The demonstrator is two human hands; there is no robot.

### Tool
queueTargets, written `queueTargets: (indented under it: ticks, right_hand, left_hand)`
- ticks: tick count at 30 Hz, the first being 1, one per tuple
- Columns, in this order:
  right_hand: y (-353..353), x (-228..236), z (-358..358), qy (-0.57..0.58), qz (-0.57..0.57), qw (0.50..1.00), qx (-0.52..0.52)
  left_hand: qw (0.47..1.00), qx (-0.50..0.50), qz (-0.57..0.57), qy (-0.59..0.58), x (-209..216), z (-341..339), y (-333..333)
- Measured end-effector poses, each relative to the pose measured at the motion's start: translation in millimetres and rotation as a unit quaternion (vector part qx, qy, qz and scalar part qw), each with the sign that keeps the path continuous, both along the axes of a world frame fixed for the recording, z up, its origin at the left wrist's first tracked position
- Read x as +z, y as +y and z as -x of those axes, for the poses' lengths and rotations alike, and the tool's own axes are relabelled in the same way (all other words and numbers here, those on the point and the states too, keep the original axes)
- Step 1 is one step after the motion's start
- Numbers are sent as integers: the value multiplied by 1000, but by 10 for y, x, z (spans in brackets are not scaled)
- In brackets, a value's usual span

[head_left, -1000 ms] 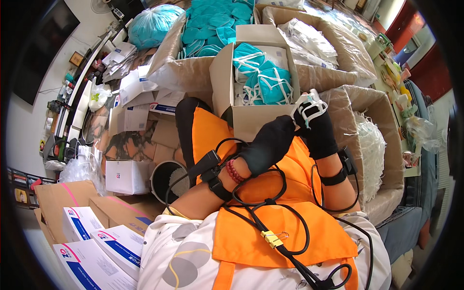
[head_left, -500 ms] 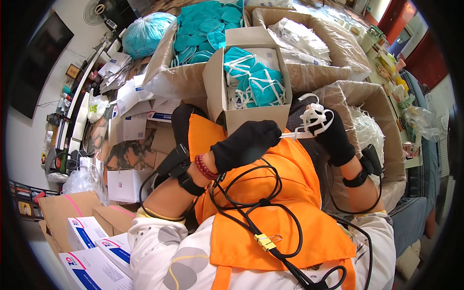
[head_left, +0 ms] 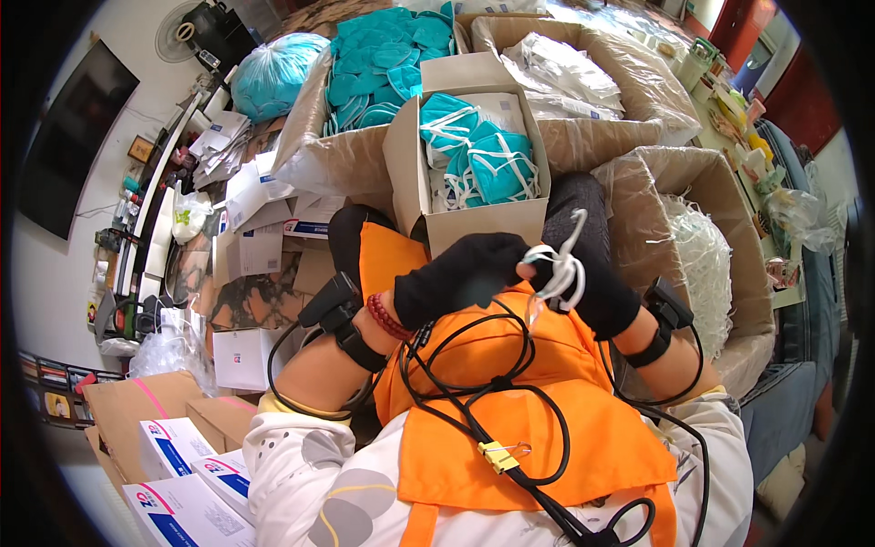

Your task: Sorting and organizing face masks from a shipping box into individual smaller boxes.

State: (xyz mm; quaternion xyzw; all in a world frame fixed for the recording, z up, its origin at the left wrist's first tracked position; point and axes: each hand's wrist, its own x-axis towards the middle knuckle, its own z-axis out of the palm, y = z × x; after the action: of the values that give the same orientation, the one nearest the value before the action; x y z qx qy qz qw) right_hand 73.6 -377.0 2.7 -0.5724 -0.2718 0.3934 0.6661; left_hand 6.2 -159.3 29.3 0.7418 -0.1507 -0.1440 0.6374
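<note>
At centre-right, the right hand (head_left: 597,290) has fingers gripping white straps (head_left: 564,266), seemingly looped against tangling, while the left hand (head_left: 467,275) meets it, its own fingers' hold unclear.

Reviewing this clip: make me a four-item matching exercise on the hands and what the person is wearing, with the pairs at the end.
Things:
1. Looped straps
2. Bracelet
3. Clip
4. Apron

Descriptions:
A. Yellow, fastened on the black cables
B. Orange, over the person's front
C. White, bunched at the black-gloved right hand
D. Red, worn behind the left hand's black glove

Pairs: 1-C, 2-D, 3-A, 4-B
</note>
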Motion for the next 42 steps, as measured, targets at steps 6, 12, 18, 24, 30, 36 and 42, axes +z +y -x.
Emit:
queueTargets:
  ticks: [6, 12, 18, 24, 30, 36, 42]
  right_hand:
    - [-346, 509, 628, -162, 148, 975, -38]
    - [-542, 657, 923, -68, 137, 987, -41]
    - [-482, 195, 1201, -20, 125, 989, -79]
    - [-533, 298, 1099, 60, 211, 974, -56]
    - [-240, 491, 829, 41, 9, 985, -169]
    - [11, 594, 697, -293, 86, 942, -139]
    - [-168, 557, 781, 188, -6, 973, -134]
  left_hand:
    - [978, -109, -93, -150, 301, 257, 14]
    - [980, -126, -96, -124, 365, 487, 142]
    - [994, -80, -61, 30, 374, 725, 319]
    - [998, -55, -41, 7, 294, 777, 368]
    - [989, -39, 75, 120, 103, 665, 120]
    - [998, -58, -16, 31, -99, 582, 35]
    - [992, -124, -5, 32, -128, 794, 100]
